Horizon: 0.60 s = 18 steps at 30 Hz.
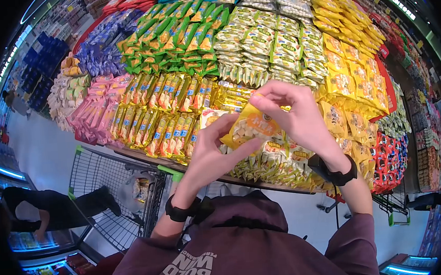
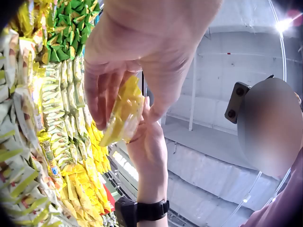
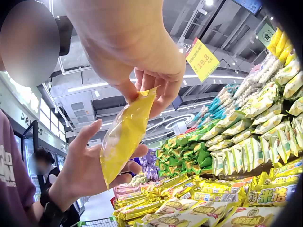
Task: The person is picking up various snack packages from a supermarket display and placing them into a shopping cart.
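Observation:
A small yellow packet point(image 1: 253, 126) with an orange label and a clear part showing pale pieces is held up over the display. My right hand point(image 1: 298, 119) pinches its top corner between thumb and fingers, clearly visible in the right wrist view on the packet point(image 3: 127, 135). The left hand point(image 1: 214, 156) is at the packet's other side, its relaxed fingers against the packet. In the right wrist view that left hand point(image 3: 85, 165) has its thumb apart from the fingers, and the packet hides part of them. The left wrist view shows the packet point(image 2: 124, 113) between both hands.
Beneath the hands lie gold-wrapped bars point(image 1: 166, 136) and white-green packets point(image 1: 286, 51); green packets point(image 1: 172, 36) and yellow packets point(image 1: 349, 75) are piled behind. A shopping cart point(image 1: 109, 196) stands at the left, near a person in dark clothes point(image 1: 56, 205). A price sign point(image 3: 202, 59) hangs above.

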Tool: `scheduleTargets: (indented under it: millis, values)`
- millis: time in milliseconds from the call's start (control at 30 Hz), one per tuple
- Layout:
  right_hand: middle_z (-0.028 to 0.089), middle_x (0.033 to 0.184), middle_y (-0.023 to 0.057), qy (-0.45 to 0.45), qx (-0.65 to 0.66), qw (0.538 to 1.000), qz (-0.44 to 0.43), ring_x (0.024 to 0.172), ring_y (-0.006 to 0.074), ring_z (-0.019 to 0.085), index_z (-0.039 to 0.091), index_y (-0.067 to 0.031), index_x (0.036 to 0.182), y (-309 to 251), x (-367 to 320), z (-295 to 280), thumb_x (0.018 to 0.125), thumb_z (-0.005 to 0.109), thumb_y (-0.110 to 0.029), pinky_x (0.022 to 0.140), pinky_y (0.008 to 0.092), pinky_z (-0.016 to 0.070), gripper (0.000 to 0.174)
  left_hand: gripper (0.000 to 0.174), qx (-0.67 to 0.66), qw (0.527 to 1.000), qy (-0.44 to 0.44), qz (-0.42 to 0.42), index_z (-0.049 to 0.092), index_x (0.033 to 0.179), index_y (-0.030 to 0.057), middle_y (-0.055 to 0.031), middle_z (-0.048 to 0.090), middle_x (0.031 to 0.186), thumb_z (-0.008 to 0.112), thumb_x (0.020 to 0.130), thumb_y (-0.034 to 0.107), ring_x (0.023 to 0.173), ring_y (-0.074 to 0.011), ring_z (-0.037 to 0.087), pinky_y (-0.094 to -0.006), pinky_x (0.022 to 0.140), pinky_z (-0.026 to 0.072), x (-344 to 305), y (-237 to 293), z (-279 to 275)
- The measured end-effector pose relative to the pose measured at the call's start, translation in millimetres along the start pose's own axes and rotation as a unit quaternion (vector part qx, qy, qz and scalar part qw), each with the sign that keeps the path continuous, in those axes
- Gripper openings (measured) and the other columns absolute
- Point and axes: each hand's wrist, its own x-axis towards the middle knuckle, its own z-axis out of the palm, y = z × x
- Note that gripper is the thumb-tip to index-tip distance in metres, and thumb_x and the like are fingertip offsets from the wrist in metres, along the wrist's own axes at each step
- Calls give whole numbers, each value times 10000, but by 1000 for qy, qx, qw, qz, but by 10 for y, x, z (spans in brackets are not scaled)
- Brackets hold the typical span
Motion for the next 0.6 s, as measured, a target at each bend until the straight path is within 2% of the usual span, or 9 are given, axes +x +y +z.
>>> scheduleTargets:
  millis: [33,100,200,300,333,433,467,600]
  values:
    - [663,753,37,5,7,1000,8,683,52,569,639,30,944,5,12,14,902,651,-182,606,234,461,217,305,20,999,-33,-27,598,1116,-16,-75,674,1006,698,856,109,889,-101,647,-247,773,513,-5,24,-9]
    - [671,820,53,15,21,999,22,732,62,592,624,25,1003,51,33,44,892,666,-189,610,243,474,245,310,-54,997,-15,-58,600,1125,-16,-73,675,1016,698,858,108,894,-94,644,-245,766,519,-17,35,11]
    - [658,955,80,136,71,986,-65,802,76,598,563,11,1123,202,69,103,883,681,-199,636,238,486,340,307,-120,990,33,-69,598,1125,-18,-70,676,1024,697,859,98,899,-93,644,-244,768,525,-26,39,-2]
    - [627,1015,85,122,150,981,19,833,81,586,503,-4,1192,204,-68,115,888,680,-197,669,228,487,401,298,-152,984,81,-54,596,1113,-18,-69,675,1026,701,850,75,907,-100,644,-249,783,527,-40,27,-15]
    - [619,954,52,93,184,975,78,797,66,576,525,-9,1129,190,-131,143,896,673,-203,682,214,474,337,296,-160,981,94,-48,596,1108,-17,-70,674,1026,704,845,65,910,-103,643,-251,790,528,-42,21,-15]
    - [611,920,28,-10,228,968,105,784,46,565,532,-21,1069,217,-226,232,890,680,-187,632,187,444,286,339,-129,988,78,-40,570,1156,-15,-77,660,1076,686,839,17,953,-117,637,-264,829,523,-38,13,-9]
    - [614,881,5,-19,235,967,97,756,32,556,548,-34,1006,263,-250,248,883,688,-165,601,171,412,228,343,-128,988,74,-32,568,1149,-13,-77,659,1076,697,834,24,952,-117,637,-262,821,525,-39,18,4]
    - [620,843,-12,-15,205,971,121,727,27,555,573,-39,978,272,-242,266,882,685,-145,605,178,405,182,370,-111,992,56,-13,555,1152,-11,-79,652,1085,719,825,41,958,-120,635,-259,818,526,-29,19,42]
